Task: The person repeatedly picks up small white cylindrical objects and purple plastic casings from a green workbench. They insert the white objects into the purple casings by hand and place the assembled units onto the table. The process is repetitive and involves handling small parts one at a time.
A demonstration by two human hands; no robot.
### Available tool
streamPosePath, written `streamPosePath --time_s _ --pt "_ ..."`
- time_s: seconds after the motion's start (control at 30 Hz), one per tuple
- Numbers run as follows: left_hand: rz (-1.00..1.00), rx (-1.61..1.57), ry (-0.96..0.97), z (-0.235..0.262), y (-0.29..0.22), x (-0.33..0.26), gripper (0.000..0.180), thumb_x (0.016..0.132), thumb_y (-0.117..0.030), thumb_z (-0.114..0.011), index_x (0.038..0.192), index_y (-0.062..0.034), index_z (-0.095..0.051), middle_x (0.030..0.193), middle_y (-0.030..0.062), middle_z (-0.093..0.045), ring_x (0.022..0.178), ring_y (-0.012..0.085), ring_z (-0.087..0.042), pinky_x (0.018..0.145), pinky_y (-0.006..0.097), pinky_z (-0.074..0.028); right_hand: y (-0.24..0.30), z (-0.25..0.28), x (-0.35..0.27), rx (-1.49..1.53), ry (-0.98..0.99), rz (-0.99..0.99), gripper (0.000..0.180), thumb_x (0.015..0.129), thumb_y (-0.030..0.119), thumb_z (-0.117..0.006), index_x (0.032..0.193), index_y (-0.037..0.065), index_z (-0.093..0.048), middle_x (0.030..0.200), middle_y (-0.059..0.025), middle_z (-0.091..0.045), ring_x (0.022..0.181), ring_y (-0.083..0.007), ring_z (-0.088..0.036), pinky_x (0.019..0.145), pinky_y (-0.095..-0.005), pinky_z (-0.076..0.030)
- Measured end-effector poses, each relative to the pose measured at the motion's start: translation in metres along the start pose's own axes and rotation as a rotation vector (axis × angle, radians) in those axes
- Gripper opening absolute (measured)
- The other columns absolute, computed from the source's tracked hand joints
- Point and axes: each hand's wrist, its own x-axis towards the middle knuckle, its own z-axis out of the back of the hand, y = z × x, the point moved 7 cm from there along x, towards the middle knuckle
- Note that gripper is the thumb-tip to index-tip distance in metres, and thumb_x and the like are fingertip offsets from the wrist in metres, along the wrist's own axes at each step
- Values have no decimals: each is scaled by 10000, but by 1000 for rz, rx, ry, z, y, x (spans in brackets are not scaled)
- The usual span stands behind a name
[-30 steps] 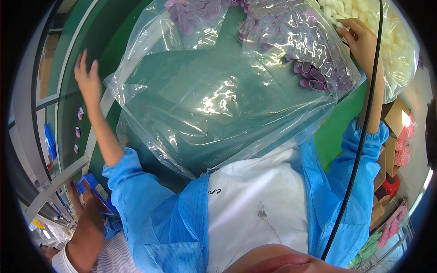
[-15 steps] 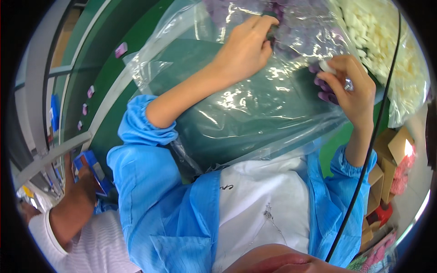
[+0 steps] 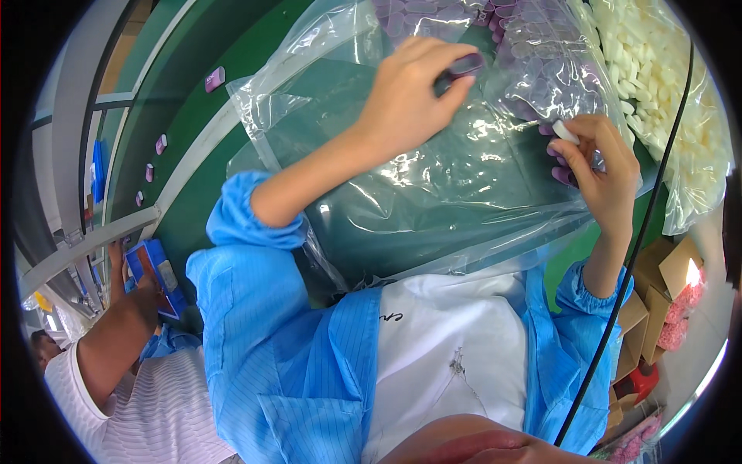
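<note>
My left hand [image 3: 413, 97] grips a dark purple, oval, hollow-looking piece [image 3: 465, 65] between thumb and fingers, above a clear plastic sheet or bag [image 3: 433, 182] on the green table. Pinched in my right hand [image 3: 607, 166] is a small white oblong piece [image 3: 566, 131]. A few purple pieces [image 3: 562, 175] show right beside that hand's fingers; whether its lower fingers hold them or they lie on the plastic, I cannot tell. Beyond both hands lies a heap of purple pieces [image 3: 541, 58], partly under shiny plastic.
White oblong pieces [image 3: 630, 69] fill a clear bag at far right. Several small purple pieces, one at the front [image 3: 215, 78], stand along a green strip at left. A co-worker's arm [image 3: 120, 340] is near a blue box [image 3: 154, 274]. Cardboard boxes [image 3: 638, 317] stand right; a black cable [image 3: 657, 178] crosses the view.
My left hand has drawn back slightly from the purple heap, and the dark purple piece now shows in its fingers. My right hand still pinches the white piece, now tilted differently.
</note>
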Motion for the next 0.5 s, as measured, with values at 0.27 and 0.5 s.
streamPosePath --time_s 0.27,0.5 --pt "149 -31 276 29 -4 -78 506 767 -96 -833 1249 -56 -682 1101 113 -694 1014 265 -646 878 362 -527 30 -24 2 70 88 100 265 780 31 -809 1023 8 -704 982 -90 -671 693 -149 -624 571 -251 -502" --pt "429 156 -328 186 91 -82 459 827 -254 -816 1219 -51 -692 1166 111 -682 993 183 -670 895 325 -526 24 -20 -2 36 72 15 250 800 44 -805 1025 7 -703 1001 -71 -681 701 -124 -624 577 -240 -498"
